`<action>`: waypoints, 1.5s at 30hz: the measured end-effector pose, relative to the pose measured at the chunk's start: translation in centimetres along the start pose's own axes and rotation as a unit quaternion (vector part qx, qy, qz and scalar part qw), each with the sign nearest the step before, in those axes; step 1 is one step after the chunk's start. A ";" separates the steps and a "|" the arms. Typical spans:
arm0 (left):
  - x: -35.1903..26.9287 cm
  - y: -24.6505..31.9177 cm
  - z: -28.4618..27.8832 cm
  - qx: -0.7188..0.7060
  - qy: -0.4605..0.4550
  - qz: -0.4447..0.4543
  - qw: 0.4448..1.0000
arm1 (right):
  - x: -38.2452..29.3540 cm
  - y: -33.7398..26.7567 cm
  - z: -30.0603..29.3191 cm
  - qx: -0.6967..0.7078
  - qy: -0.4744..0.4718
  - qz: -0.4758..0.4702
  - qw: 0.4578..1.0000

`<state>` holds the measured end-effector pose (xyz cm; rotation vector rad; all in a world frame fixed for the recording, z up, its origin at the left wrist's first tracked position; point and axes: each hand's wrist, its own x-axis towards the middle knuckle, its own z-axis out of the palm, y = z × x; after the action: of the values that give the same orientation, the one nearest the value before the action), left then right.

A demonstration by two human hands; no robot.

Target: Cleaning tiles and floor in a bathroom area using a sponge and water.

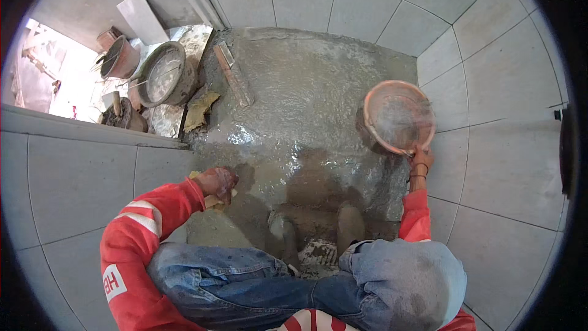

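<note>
In my left hand (220,184) is a yellow sponge (213,201), with its edges showing past my fingers. The hand is low over the wet cement floor (294,87), left of my knees. My right hand (421,162) grips the near rim of an orange plastic basin (398,83) beside the right wall. The basin tilts, and a blurred greyish content shows inside; whether it is all water I cannot tell. Wet sheen and shallow puddles cover the floor between my hands. My boots (351,223) stand on the floor below me.
Large grey tiles line the walls (510,73). A wooden float or batten (233,76) and a torn yellowish piece (200,110) lie near the doorway. Beyond them stand a round mortar tub (179,87), a bucket (126,59), a leaning tile (143,18) and a tool with a wooden handle (117,103).
</note>
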<state>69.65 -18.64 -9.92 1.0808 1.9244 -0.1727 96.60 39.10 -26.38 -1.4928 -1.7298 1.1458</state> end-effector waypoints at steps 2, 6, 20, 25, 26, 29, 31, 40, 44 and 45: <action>0.5 0.0 0.0 0.009 0.003 -0.012 1.000 | -1.1 1.1 -0.4 0.172 0.038 0.212 0.961; 1.5 1.4 -0.5 -0.011 0.019 0.023 1.000 | -1.9 -1.2 -0.3 0.205 0.041 0.211 0.955; 5.1 3.0 -0.8 -0.013 -0.059 0.038 0.997 | -2.3 -6.6 2.8 -0.152 0.011 -0.003 0.988; 5.4 2.3 -0.2 -0.193 0.030 0.085 0.977 | -8.4 -9.2 3.8 -0.189 0.033 -0.191 0.963; 5.0 2.5 -0.5 -0.103 0.024 0.039 0.994 | -9.5 -9.6 4.0 -0.162 0.039 -0.251 0.953; 4.2 4.1 -1.9 -0.044 0.029 0.015 0.998 | -12.0 -10.7 5.2 -0.223 -0.078 -0.158 0.959; 3.7 5.3 -3.1 -0.072 0.039 0.042 0.996 | -13.9 -10.9 6.8 -0.190 -0.146 -0.158 0.958; 3.9 7.2 -4.4 0.038 -0.019 0.019 0.999 | -20.7 -8.9 12.5 -0.357 -0.230 -0.353 0.834; 3.0 6.7 -3.7 0.011 -0.017 0.007 1.000 | -19.4 -10.3 11.0 -0.361 -0.222 -0.371 0.826; 2.7 6.6 -3.6 0.005 -0.007 0.018 1.000 | -18.2 -10.7 10.5 -0.304 -0.072 -0.449 0.837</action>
<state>71.66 -11.17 -7.99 1.1157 1.8918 -0.1698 86.37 18.86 -19.96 -0.6474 -2.6153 0.2020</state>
